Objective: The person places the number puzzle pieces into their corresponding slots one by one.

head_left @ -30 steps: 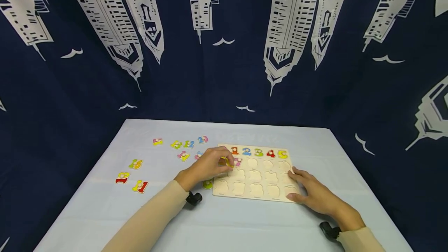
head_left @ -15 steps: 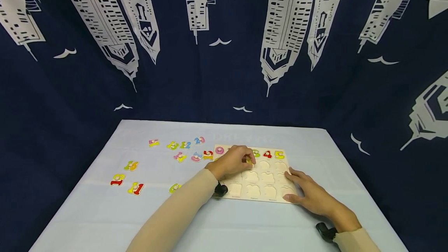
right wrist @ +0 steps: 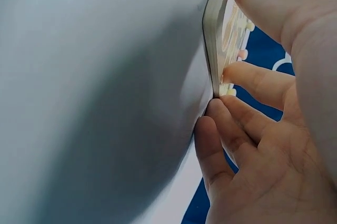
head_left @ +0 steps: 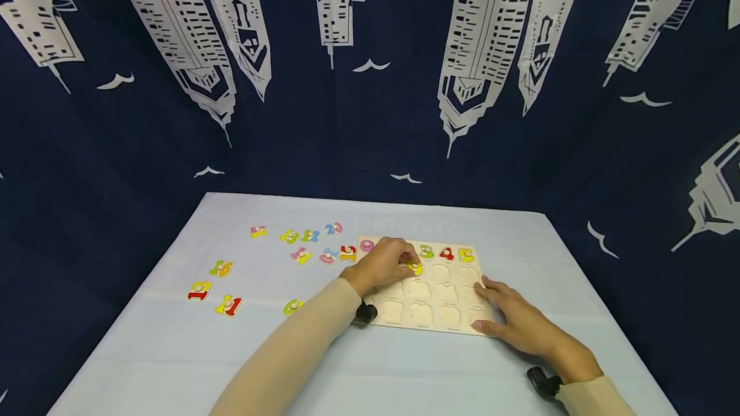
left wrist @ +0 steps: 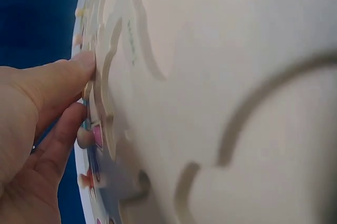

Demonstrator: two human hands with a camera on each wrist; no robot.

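Observation:
A pale wooden number puzzle board (head_left: 405, 322) lies on the table, its top row holding coloured number pieces. Thumb and fingertips of my left hand (head_left: 378, 267) pinch a yellow number piece (head_left: 415, 269) at a recess in the second row; its digit is mostly covered. In the left wrist view, the left fingertips are low at the board's surface (left wrist: 200, 76), and the piece is largely hidden. My right hand (head_left: 523, 323) rests against the board's right side. The right wrist view has its thumb and fingers touching the board's edge (right wrist: 209, 39), the fingers loosely extended.
Left of the board lie loose number pieces, among them a red-and-yellow 11 (head_left: 229, 305), an 18 (head_left: 199, 291), a 16 (head_left: 221, 268) and a green piece (head_left: 293, 307). Several more lie near the back. A dark blue printed cloth (head_left: 335, 146) hangs behind the white table (head_left: 173, 364).
My left hand has moved right across the board with the yellow piece, then settled at a second-row recess. The right hand keeps its place at the board's side.

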